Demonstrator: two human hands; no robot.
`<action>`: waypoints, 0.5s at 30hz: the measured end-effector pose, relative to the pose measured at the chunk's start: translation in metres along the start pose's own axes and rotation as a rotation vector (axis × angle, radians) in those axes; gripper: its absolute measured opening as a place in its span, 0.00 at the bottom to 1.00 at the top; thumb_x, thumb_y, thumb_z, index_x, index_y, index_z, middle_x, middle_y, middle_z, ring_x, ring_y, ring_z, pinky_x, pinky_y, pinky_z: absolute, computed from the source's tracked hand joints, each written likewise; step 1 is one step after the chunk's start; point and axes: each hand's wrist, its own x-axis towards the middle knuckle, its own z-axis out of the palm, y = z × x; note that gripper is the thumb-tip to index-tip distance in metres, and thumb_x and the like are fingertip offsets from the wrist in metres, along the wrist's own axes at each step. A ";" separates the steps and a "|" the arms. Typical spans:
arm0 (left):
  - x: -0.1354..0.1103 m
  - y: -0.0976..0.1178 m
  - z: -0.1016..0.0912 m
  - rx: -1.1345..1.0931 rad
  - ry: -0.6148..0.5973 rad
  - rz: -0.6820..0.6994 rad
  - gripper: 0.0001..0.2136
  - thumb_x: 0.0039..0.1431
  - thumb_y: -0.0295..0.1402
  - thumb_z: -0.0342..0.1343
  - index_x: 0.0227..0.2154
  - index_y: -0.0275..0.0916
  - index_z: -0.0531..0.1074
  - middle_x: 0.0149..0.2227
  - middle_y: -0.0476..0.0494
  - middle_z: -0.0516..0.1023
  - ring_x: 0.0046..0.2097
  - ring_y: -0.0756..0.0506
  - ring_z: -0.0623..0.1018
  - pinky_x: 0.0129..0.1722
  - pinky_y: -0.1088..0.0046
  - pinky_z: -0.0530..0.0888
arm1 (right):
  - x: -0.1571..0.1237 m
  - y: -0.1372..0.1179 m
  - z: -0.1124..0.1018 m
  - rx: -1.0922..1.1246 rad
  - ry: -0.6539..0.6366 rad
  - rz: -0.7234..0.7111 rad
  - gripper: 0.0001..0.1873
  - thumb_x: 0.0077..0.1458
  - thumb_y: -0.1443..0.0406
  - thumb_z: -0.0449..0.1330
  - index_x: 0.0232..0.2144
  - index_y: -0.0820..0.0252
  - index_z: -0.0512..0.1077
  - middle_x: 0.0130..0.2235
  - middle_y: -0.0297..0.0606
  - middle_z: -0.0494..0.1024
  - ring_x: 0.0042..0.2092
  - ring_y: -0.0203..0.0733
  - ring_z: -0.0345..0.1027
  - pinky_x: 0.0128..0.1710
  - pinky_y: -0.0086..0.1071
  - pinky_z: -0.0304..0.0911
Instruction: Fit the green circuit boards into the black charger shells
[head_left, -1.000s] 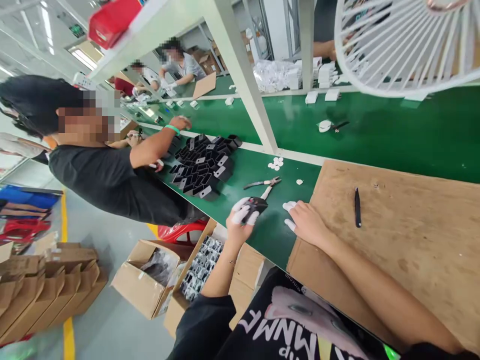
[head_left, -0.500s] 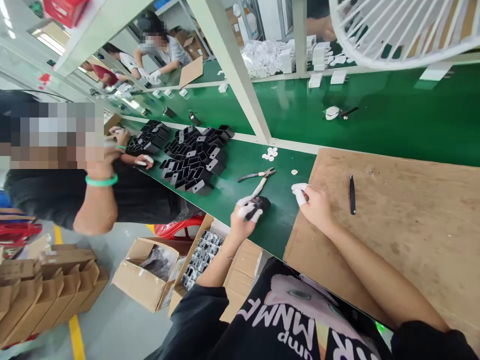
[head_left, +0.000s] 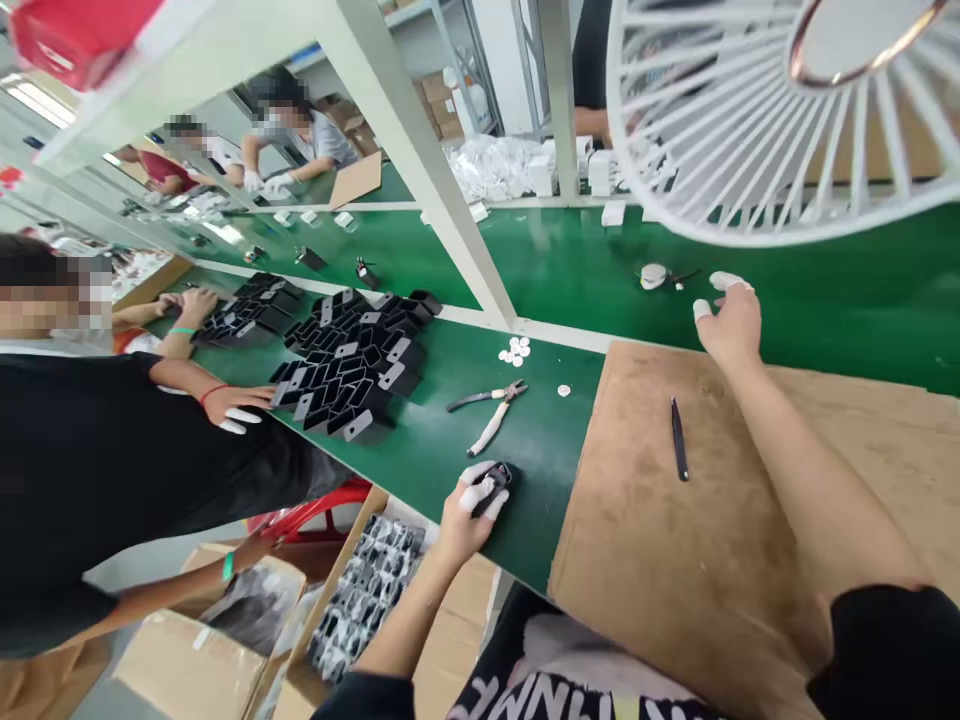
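My left hand (head_left: 463,520), its fingertips in white covers, grips a small black plastic housing (head_left: 507,476) at the edge of the green table. The housing's open end faces up, with small parts inside too tiny to make out. My right hand (head_left: 733,325), also with white-covered fingertips, reaches over the far green surface with thumb and fingers apart and nothing between them. Just left of it lies a white round part (head_left: 654,277) with a thin dark piece attached. Pliers (head_left: 498,400) with pale and dark handles rest beyond the housing. Black tweezers (head_left: 679,440) lie on the brown board (head_left: 622,520).
Many black housings (head_left: 352,360) stand grouped on the left. Small white discs (head_left: 516,350) lie near the post (head_left: 450,200). A white fan (head_left: 750,130) hangs close at upper right. A co-worker (head_left: 90,470) works at the left; boxes (head_left: 202,640) sit below the table.
My right hand has moved forward and right, from beside the white disc to over the far green surface. My left hand still grips the housing. The camera view has shifted.
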 end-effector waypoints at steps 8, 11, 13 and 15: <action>0.062 0.034 0.020 -0.971 0.498 -0.878 0.11 0.57 0.39 0.61 0.41 0.42 0.70 0.42 0.47 0.81 0.46 0.48 0.81 0.47 0.69 0.79 | 0.058 -0.007 0.016 -0.313 -0.162 -0.057 0.17 0.56 0.74 0.51 0.44 0.81 0.73 0.47 0.67 0.74 0.51 0.52 0.70 0.40 0.44 0.55; 0.092 0.063 0.019 -1.397 0.442 -1.208 0.11 0.63 0.37 0.54 0.42 0.37 0.73 0.45 0.40 0.80 0.48 0.48 0.80 0.53 0.70 0.77 | 0.039 -0.024 0.007 -0.376 -0.177 -0.165 0.17 0.59 0.72 0.51 0.46 0.78 0.73 0.49 0.63 0.74 0.51 0.53 0.71 0.38 0.45 0.52; 0.103 0.079 0.014 -1.562 0.436 -1.338 0.10 0.65 0.34 0.51 0.42 0.35 0.74 0.47 0.39 0.79 0.50 0.49 0.80 0.54 0.74 0.76 | 0.019 -0.031 -0.004 -0.402 -0.178 -0.237 0.16 0.58 0.71 0.54 0.47 0.73 0.73 0.50 0.61 0.74 0.51 0.53 0.71 0.36 0.45 0.50; 0.106 0.091 0.007 -1.639 0.442 -1.391 0.11 0.66 0.33 0.49 0.42 0.35 0.74 0.50 0.39 0.78 0.51 0.49 0.79 0.53 0.76 0.76 | -0.007 -0.033 -0.016 -0.437 -0.158 -0.326 0.16 0.57 0.71 0.56 0.48 0.67 0.74 0.51 0.56 0.75 0.49 0.50 0.72 0.34 0.42 0.49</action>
